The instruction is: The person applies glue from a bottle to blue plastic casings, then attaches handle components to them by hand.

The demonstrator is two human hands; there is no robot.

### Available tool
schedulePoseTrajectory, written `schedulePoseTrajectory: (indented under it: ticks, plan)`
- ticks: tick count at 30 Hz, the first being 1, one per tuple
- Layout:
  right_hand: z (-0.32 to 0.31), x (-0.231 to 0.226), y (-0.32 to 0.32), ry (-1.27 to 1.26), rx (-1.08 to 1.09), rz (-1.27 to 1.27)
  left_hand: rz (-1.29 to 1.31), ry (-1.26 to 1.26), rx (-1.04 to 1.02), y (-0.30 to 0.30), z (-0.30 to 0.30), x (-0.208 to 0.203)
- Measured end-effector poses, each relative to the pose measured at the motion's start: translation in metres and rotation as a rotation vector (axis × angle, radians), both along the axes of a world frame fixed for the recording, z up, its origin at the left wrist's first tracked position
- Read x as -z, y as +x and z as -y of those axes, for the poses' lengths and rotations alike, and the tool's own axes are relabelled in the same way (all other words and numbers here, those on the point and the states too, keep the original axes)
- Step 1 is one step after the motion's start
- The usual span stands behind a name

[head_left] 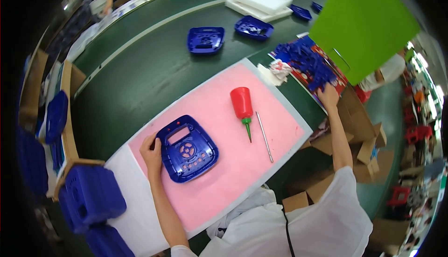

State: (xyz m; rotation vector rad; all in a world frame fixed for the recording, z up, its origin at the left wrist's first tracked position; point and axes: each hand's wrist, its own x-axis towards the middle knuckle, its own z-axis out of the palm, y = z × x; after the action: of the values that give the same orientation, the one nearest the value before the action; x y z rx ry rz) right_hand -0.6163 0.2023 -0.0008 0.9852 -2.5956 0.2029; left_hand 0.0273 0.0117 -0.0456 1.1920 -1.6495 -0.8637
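A blue plastic housing panel (203,150) with a window cut-out, a round grille and several small holes lies on the pink mat (219,187). My left hand (151,150) is closed on its left edge. Far to the right, my right hand (329,96) touches the near end of a heap of small blue plastic parts (303,58). Its fingers are curled in among them, and what they grip is hidden. Between the hands lie a red squeeze bottle (241,103) with a green nozzle and a thin metal rod, perhaps a screwdriver (264,137).
Two more blue panels (206,40) (254,27) lie on the green conveyor (140,70), near white trays (261,0). Blue housings (91,194) are stacked at left. Crumpled tissue (280,69) sits beside the heap. A green board (364,23) stands over it; cardboard boxes (347,117) are below.
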Motion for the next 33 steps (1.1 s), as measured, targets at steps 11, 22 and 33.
schedulePoseTrajectory:
  ticks: [11,22,33]
  plan:
    - [0.003,-0.006,0.062,-0.501,-0.198,0.003,0.018,-0.07,-0.025,-0.005,-0.005,-0.004]
    - [0.159,-0.059,0.386,-0.501,-1.185,2.048,-0.129,-0.045,-0.017,-0.006,-0.002,-0.008]
    - [0.189,-0.025,0.442,-0.332,-1.443,0.857,-0.172,-0.035,0.005,0.007,-0.003,-0.009]
